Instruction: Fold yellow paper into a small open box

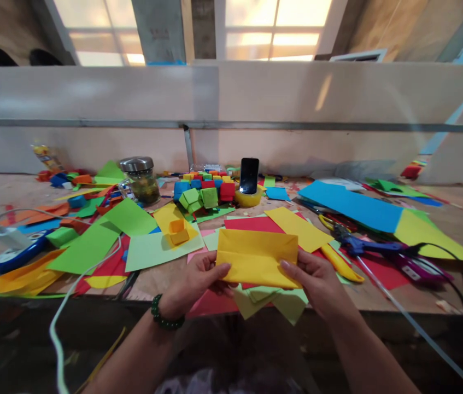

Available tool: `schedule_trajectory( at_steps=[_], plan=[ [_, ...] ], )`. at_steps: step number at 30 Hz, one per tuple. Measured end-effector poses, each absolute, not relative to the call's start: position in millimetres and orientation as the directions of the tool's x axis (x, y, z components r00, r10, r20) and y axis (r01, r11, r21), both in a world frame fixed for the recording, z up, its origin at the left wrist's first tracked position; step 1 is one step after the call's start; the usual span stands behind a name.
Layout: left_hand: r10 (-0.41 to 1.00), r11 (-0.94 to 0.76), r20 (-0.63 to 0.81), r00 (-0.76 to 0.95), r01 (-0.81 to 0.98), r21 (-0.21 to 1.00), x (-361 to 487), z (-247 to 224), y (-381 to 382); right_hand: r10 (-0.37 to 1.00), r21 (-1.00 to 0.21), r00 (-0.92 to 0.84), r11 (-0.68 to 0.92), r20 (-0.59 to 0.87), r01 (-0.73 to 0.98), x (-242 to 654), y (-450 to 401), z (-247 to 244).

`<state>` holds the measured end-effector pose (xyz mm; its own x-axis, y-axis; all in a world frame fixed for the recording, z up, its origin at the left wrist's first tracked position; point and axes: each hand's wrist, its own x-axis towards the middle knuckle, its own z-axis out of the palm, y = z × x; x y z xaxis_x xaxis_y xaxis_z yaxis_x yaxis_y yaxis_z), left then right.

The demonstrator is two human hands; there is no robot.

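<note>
Between my two hands is a folded piece of yellow paper (256,254), raised just over the table's front edge, with a crease running across it. My left hand (202,276) pinches its left end, thumb on the near face and fingers behind. On the right end, my right hand (315,276) grips it the same way. Beneath lie a red sheet (251,224) and pale green pieces of paper (291,303) that overhang the edge. Folded paper cubes (198,197) in several colours are grouped farther back.
A phone (249,176) leans upright at a tape roll (248,198). Left of it stands a glass jar (141,180) with a metal lid. A purple-and-blue tool with a cable (420,268) lies right, beside a yellow-handled cutter (341,264). A white cable (57,317) hangs over the left edge.
</note>
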<state>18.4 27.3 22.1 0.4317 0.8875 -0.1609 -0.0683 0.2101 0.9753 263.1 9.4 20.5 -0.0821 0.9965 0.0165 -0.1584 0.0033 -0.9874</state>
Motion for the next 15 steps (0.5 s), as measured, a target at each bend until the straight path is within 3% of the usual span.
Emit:
schedule_trajectory(
  at_steps=[8,15],
  plan=[
    [0.95,0.129,-0.095,0.299,-0.097,0.987,20.9,21.6,29.8,0.997,-0.991,-0.076,-0.008,0.002,-0.133,258.5,9.7,31.6],
    [0.947,0.142,-0.059,0.317,-0.246,0.959,23.4,20.4,29.8,0.996,-0.982,-0.08,-0.052,-0.037,-0.184,257.4,11.3,34.5]
  ],
)
